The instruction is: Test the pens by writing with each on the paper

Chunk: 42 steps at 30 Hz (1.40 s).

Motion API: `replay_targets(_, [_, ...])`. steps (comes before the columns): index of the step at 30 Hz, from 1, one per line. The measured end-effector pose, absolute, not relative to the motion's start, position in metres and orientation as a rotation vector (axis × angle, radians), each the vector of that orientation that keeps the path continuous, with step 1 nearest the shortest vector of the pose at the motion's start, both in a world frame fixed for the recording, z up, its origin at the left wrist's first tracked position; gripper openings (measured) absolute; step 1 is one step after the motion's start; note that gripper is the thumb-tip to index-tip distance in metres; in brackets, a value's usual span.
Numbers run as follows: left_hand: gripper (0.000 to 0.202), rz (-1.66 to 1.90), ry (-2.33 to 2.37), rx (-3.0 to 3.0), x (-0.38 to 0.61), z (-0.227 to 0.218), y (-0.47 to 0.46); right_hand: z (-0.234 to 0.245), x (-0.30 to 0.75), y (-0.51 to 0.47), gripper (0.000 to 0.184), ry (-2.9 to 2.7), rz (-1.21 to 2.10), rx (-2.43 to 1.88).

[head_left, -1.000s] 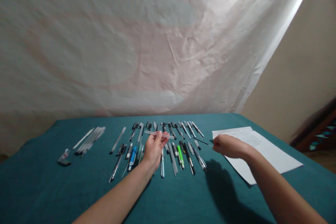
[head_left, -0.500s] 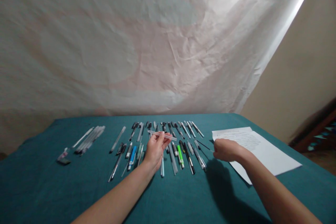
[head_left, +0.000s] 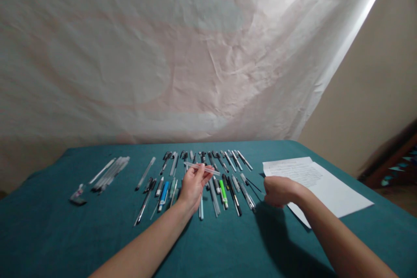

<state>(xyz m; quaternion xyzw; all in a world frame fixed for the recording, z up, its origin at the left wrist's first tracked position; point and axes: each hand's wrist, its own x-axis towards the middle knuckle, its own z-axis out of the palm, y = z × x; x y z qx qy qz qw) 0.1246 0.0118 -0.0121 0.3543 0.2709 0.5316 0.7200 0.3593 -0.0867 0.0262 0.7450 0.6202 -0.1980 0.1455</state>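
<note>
My left hand [head_left: 193, 187] is closed around a clear, empty-looking pen barrel [head_left: 192, 165], which lies crosswise between thumb and fingers above the middle of the pens. On the right, my right hand [head_left: 278, 191] is closed on a thin dark pen refill [head_left: 254, 185] pointing to the left. The refill's near end disappears at my fingertips, which face away from view. Just left of the refill is a group of clear pens [head_left: 248, 197]. A bright green pen [head_left: 223, 193] and a blue correction-type pen [head_left: 164, 195] rest below and around my left hand.
Two rows of pens cover the middle of the green cloth [head_left: 208, 252]. A bundle of clear barrels [head_left: 112, 173] lies left, near a small crumpled plastic packet [head_left: 78, 195]. Written paper sheets [head_left: 342, 186] lie right. A hanging pale sheet [head_left: 195, 52] stands behind the table.
My right hand has dipped slightly, and the refill in it has tilted and moved a little lower. My left hand holds the barrel in nearly the same place.
</note>
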Motion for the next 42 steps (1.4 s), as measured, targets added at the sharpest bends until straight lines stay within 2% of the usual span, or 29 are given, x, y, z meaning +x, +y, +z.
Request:
replay_targets(12, [0.009,1.13,0.605,0.809,0.126,-0.01,0.009,0.015,0.352,-0.081,0.026,1.76,-0.904,2.141])
replay_targets(18, [0.015,1.081,0.615,0.837,0.126,-0.008,0.005,0.025,0.354,-0.081,0.023,1.927,-0.714,2.183])
replay_targets(22, [0.024,0.929,0.641,1.039,0.128,-0.002,-0.007,0.032,0.344,-0.077,0.025,2.202,-0.597,2.398])
replay_targets(24, [0.028,0.81,0.642,1.201,0.129,0.003,-0.016,0.036,0.331,-0.075,0.031,2.4,-0.847,2.476])
replay_targets(26, [0.029,0.709,0.61,1.351,0.13,0.007,-0.026,0.038,0.314,-0.075,0.036,2.546,-1.244,2.455])
replay_targets(29, [0.029,0.625,0.555,1.507,0.131,0.011,-0.036,0.038,0.293,-0.077,0.037,2.632,-1.717,2.379])
replay_targets(32, [0.031,0.612,0.542,1.599,0.131,0.014,-0.039,0.035,0.285,-0.078,0.034,2.631,-1.944,2.342])
replay_targets(36, [0.038,0.605,0.553,1.608,0.131,0.011,-0.037,0.037,0.299,-0.074,0.033,2.561,-2.079,2.426])
replay_targets(39, [0.041,0.604,0.605,1.53,0.131,0.007,-0.031,0.036,0.324,-0.066,0.034,2.488,-1.928,2.629])
replay_targets(42, [0.041,0.637,0.65,1.504,0.129,0.008,-0.022,0.02,0.351,-0.057,0.032,2.339,-1.418,2.856])
